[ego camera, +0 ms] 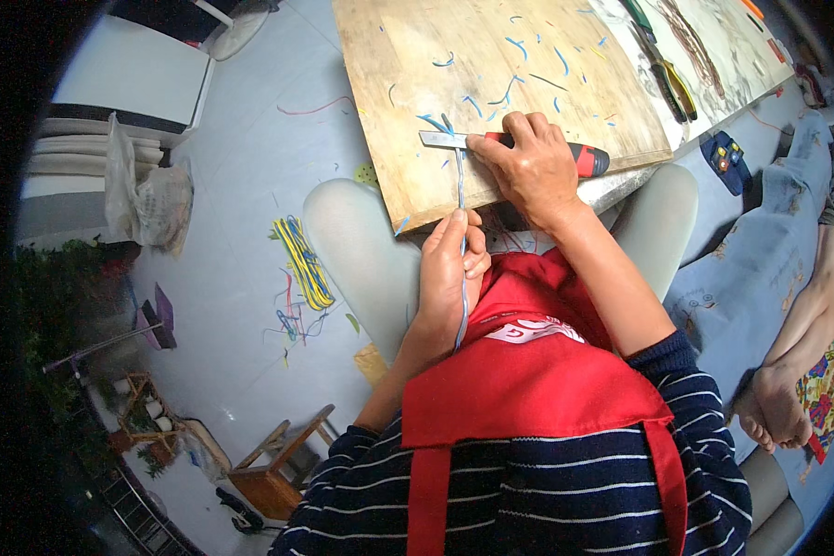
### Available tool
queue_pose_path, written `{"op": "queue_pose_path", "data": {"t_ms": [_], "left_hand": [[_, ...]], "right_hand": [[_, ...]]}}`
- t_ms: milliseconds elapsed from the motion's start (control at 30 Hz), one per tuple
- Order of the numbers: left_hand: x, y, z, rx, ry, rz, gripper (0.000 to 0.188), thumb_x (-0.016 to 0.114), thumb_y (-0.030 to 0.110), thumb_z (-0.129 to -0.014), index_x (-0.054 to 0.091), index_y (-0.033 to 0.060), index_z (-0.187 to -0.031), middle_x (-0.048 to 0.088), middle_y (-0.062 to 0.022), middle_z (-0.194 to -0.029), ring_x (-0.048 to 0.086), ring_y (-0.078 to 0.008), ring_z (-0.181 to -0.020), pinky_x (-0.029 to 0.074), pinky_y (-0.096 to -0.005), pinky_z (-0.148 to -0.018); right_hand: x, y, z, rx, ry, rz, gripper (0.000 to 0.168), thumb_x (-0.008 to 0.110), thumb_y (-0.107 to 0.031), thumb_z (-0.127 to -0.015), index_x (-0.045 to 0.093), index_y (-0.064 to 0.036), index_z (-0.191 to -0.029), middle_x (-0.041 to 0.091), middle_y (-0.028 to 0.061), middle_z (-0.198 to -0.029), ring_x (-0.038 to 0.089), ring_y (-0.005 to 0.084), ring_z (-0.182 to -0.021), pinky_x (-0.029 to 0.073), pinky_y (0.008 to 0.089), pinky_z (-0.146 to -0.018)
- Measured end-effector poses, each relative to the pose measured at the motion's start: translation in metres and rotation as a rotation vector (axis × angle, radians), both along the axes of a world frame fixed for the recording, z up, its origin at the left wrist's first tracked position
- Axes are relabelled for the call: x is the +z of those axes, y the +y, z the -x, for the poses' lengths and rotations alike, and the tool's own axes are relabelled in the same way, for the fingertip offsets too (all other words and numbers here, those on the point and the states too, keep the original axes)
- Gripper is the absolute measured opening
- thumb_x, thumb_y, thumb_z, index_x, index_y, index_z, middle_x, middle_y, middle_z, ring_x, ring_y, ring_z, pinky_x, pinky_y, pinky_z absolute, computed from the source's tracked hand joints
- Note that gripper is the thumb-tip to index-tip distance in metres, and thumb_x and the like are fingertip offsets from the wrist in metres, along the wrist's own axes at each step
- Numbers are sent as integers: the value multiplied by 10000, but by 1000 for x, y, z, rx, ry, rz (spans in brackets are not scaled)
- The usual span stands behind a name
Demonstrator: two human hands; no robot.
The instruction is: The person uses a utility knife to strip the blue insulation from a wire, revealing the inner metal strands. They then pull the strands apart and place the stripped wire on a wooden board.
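My right hand [536, 163] grips a red and black utility knife [589, 160]. Its wide blade [442, 140] lies flat across a thin blue wire [461, 177] near the corner of a wooden board [417, 83]. The wire runs back over the board's front edge to my left hand [453, 257], which pinches it between thumb and fingers. From there it trails down to my red apron. Just beyond the blade, a strip of blue insulation [447, 123] curls up. Several blue insulation scraps [516, 47] are scattered over the board.
On a marble-patterned surface [730, 42] at the right lie yellow-handled pliers [674, 83] and a bundle of bare copper wire [691, 45]. A yellow and blue wire bundle [302, 264] rests on the floor at left. Another person's bare feet [775, 403] show at right, near a blue slipper [726, 163].
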State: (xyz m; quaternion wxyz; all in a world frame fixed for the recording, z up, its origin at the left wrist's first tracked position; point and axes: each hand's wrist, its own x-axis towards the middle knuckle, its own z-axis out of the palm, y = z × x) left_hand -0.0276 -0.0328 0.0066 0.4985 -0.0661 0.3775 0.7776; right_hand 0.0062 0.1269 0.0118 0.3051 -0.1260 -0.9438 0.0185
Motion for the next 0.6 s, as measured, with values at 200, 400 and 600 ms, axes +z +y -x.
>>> {"op": "queue_pose_path", "data": {"t_ms": [200,400,600], "left_hand": [[2,-2,2,0,-10,15,175,419,196,-929,482,34,-911,413,10,-585,291,-42,-430,240,-182,-396],[3,-5,-10,-93,-45,-2,175,408,185,-930,484,29,-913,411,14,-598,295,-39,-445,251,-182,-402],[3,-4,-7,-81,-47,-11,172,406,184,-929,482,32,-908,406,19,-596,296,-40,-446,250,-181,-399]], "right_hand": [[7,-1,-1,30,-31,37,179,566,-199,-715,647,-234,-871,498,47,-827,485,221,-799,403,328,-641],[7,32,23,7,3,154,143,631,-216,-710,660,-205,-849,494,51,-750,505,233,-754,431,350,-629],[15,27,-11,-94,-13,216,149,642,-261,-732,659,-197,-865,479,53,-734,496,238,-722,428,341,-617]]}}
